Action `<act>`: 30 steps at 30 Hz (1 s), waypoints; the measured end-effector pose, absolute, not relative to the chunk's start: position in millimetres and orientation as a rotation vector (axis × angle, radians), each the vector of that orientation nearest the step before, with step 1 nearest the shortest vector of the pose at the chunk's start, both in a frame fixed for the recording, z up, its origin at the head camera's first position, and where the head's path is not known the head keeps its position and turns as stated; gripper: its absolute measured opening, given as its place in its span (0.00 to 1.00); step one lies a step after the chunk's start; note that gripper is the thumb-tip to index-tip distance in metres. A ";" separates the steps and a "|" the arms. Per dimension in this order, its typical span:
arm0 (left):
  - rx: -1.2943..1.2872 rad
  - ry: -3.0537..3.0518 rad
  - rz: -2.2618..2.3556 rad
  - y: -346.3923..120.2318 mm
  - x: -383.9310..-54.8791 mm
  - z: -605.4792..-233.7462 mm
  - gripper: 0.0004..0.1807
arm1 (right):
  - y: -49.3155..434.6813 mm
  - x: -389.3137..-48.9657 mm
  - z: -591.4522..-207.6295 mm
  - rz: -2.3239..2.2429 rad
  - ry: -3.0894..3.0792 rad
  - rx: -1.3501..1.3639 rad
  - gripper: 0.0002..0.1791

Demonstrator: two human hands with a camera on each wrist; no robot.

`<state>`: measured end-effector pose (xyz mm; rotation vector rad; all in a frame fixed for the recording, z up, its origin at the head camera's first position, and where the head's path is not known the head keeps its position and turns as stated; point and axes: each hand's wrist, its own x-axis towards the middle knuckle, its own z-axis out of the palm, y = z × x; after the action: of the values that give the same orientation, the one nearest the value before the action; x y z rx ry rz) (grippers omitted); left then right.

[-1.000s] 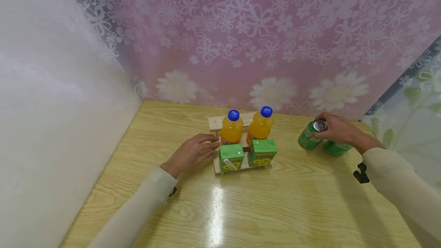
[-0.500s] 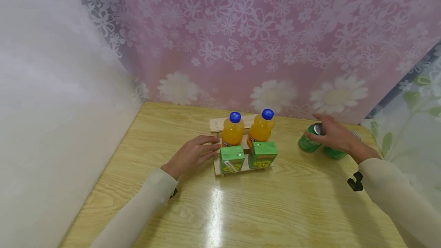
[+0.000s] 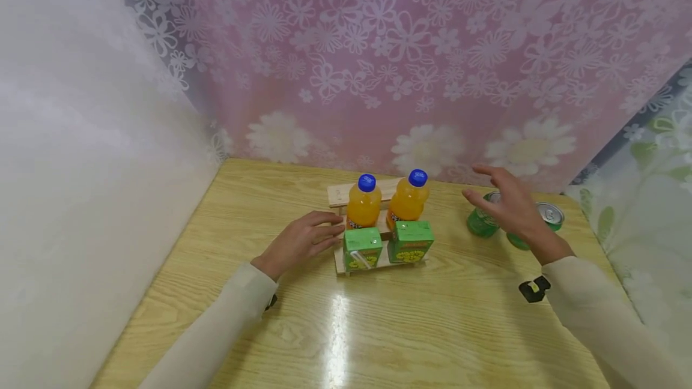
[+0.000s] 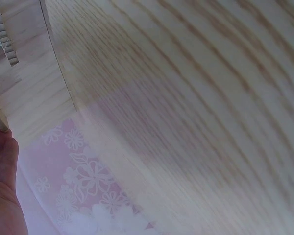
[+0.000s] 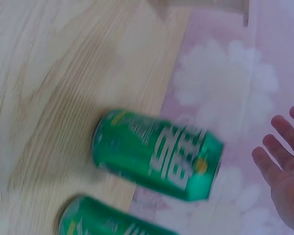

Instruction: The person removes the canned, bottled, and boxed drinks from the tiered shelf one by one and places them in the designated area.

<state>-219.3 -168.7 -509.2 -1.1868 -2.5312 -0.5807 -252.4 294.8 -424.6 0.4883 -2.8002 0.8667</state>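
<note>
Right hand [image 3: 510,209], spread and empty, could topple a green can [image 5: 157,155] if swept sideways; left hand [image 3: 299,241], straight-fingered, apparently touches the rack [image 3: 340,195].

Two upright green cans [image 5: 157,154] at right, a stepped wooden rack [image 3: 339,195] left of them.
The cans stand slightly apart — silver-topped and white-lettered. The pale rack bears two blue-capped orange bottles [image 3: 364,206], upright, on its far side and two green cartons [image 3: 412,242], also upright, on its near side — each pair set side by side.
</note>
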 end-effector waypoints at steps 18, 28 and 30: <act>-1.187 -2.543 -0.555 -167.1 -219.3 -509.1 0.20 | 241.3 -240.0 -425.3 1.351 -2.595 0.616 0.34; -1.183 -2.538 -0.557 -166.5 -218.5 -508.7 0.21 | 219.4 -240.5 -432.7 1.455 -2.582 0.670 0.48; -1.185 -2.531 -0.565 -166.8 -218.5 -508.5 0.20 | 216.1 -240.6 -434.2 1.459 -2.582 0.673 0.50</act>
<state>-218.5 -166.8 -508.5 -1.1851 -2.5311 -0.5655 -240.6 216.1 -434.2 0.6730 -2.5815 1.4594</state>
